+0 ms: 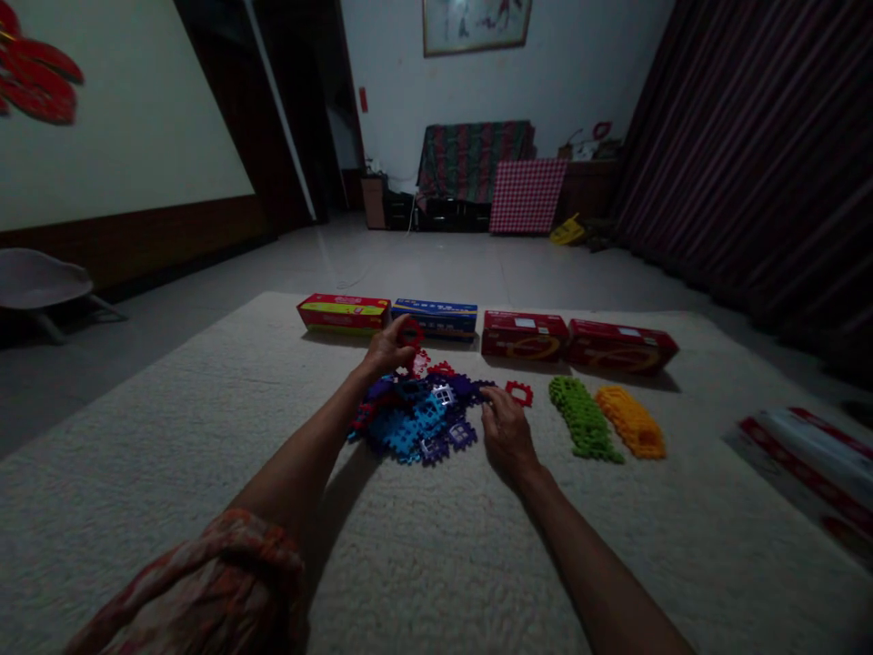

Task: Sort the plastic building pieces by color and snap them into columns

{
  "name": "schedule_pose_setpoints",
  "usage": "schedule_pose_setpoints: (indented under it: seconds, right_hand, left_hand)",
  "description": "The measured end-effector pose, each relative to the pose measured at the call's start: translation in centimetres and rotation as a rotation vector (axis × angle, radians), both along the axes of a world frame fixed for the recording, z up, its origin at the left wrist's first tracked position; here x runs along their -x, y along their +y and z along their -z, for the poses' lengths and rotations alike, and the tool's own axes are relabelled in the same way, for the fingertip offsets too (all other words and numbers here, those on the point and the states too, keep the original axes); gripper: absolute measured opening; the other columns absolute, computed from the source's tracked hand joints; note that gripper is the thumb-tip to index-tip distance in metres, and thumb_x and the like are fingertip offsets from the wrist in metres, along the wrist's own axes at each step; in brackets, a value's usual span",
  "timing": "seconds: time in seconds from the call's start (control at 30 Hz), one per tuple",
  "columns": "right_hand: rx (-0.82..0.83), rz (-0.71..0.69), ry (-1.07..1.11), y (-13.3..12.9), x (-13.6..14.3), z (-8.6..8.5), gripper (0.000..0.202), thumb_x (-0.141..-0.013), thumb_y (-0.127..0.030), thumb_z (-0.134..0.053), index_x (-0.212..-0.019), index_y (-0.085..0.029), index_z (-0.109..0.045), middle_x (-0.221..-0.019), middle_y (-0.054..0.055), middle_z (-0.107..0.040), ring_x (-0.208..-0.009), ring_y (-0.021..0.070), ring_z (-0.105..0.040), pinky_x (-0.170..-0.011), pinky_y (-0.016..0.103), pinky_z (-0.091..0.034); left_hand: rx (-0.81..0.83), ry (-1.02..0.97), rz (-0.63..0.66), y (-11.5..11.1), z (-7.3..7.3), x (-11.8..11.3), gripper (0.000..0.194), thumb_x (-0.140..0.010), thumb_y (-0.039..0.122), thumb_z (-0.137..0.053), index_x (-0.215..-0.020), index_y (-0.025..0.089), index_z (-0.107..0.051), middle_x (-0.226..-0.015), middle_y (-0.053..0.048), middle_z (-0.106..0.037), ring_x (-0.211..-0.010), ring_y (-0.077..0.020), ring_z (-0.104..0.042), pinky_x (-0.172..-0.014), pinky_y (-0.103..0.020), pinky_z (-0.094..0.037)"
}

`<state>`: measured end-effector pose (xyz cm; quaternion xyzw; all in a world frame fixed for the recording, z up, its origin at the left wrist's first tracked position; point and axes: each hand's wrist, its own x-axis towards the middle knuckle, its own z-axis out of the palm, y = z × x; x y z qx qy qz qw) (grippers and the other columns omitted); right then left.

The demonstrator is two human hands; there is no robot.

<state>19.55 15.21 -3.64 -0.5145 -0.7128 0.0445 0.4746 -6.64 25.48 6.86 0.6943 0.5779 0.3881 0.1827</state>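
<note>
A red toothed building piece (410, 331) is pinched in my left hand (387, 350), raised just above the far left side of the pile. The pile of interlocking plastic pieces (406, 428) is mostly light blue and dark purple, with red ones at its back and left. At the pile's right edge my right hand (508, 426) rests with its fingers curled near a dark purple piece (481, 391); whether it grips that piece is hard to see. A red window-shaped piece (519, 393) lies just beyond that hand. Farther right are a green row (583, 418) and an orange row (631, 421) of pieces.
Along the far side of the pale mat (423, 537) stand a red-and-yellow box (346, 315), a blue box (436, 320) and two dark red boxes (524, 337). A red-and-clear package (818, 464) lies at the right. A light chair (45, 280) stands on the left.
</note>
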Motion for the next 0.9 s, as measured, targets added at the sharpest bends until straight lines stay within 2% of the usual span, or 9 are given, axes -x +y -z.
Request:
schedule_pose_setpoints:
  seconds: [0.13, 0.33, 0.5, 0.63, 0.9]
  right_hand:
    - [0.006, 0.014, 0.026, -2.3, -0.8, 0.0, 0.034, -0.092, -0.024, -0.043, -0.116, -0.016, -0.066, -0.121, 0.015, -0.069, -0.116, 0.0283, -0.063, -0.103, 0.051, -0.049]
    - [0.003, 0.017, 0.106, -4.2, -1.3, -0.4, 0.032, -0.093, -0.025, -0.044, -0.115, -0.016, -0.066, -0.117, 0.015, -0.069, -0.111, 0.0255, -0.065, -0.100, 0.046, -0.052]
    - [0.019, 0.042, 0.190, -4.2, -1.5, -0.2, 0.031, -0.094, -0.027, -0.045, -0.113, -0.016, -0.067, -0.113, 0.014, -0.070, -0.106, 0.0250, -0.066, -0.094, 0.045, -0.054]
    - [0.042, 0.032, 0.212, -3.8, -1.6, -0.1, 0.030, -0.094, -0.027, -0.045, -0.111, -0.016, -0.068, -0.112, 0.014, -0.070, -0.105, 0.0246, -0.066, -0.093, 0.043, -0.054]
    - [0.062, 0.019, 0.237, -3.7, -1.5, -0.2, 0.030, -0.092, -0.029, -0.045, -0.106, -0.016, -0.069, -0.108, 0.013, -0.072, -0.102, 0.0244, -0.067, -0.093, 0.043, -0.053]
  left_hand:
    - [0.091, 0.051, -0.053, -1.7, -0.5, 0.6, 0.082, -0.071, 0.015, -0.069, -0.150, 0.018, -0.048, -0.083, -0.001, -0.071, -0.070, -0.0154, -0.064, -0.073, -0.025, -0.053]
    - [0.011, 0.044, -0.078, -2.8, -1.2, -0.1, 0.078, -0.076, 0.021, -0.067, -0.151, 0.020, -0.045, -0.098, -0.003, -0.073, -0.080, -0.0169, -0.067, -0.081, -0.026, -0.054]
    - [0.087, 0.089, -0.050, -3.4, -1.0, -1.7, 0.079, -0.075, 0.017, -0.067, -0.151, 0.017, -0.045, -0.094, -0.005, -0.073, -0.079, -0.0178, -0.069, -0.079, -0.026, -0.055]
    - [0.155, 0.146, -0.011, -3.5, -0.4, -2.1, 0.080, -0.076, 0.012, -0.065, -0.153, 0.019, -0.042, -0.091, -0.003, -0.073, -0.075, -0.0158, -0.069, -0.080, -0.027, -0.056]
    - [0.033, 0.119, -0.111, -2.6, 0.3, -2.0, 0.076, -0.077, 0.013, -0.060, -0.152, 0.018, -0.042, -0.097, -0.005, -0.074, -0.085, -0.0181, -0.070, -0.083, -0.027, -0.054]
